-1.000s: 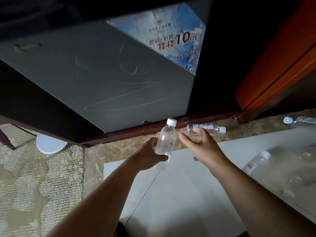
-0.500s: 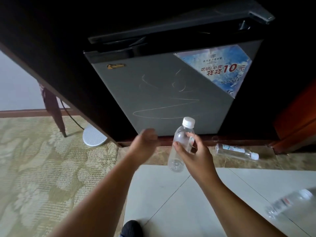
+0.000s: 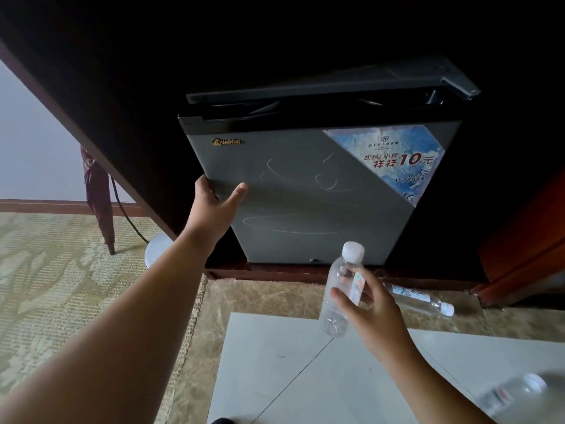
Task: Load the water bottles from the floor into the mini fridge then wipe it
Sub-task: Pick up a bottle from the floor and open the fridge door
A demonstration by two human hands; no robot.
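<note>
head view: the left hand [image 3: 214, 206] grips the left edge of the grey mini fridge door [image 3: 305, 194], thumb flat on the front and fingers hooked behind the edge out of sight. the right hand [image 3: 370, 313], lower and to the right of it, holds a clear water bottle [image 3: 333, 316] round its middle, white cap up and tilted slightly right. a second bottle [image 3: 419, 301] lies on the floor [image 3: 305, 377] just beyond the right hand, and a blurred third bottle [image 3: 513, 393] lies near that forearm. a folded umbrella [image 3: 97, 194] stands well left of the left hand.
</note>
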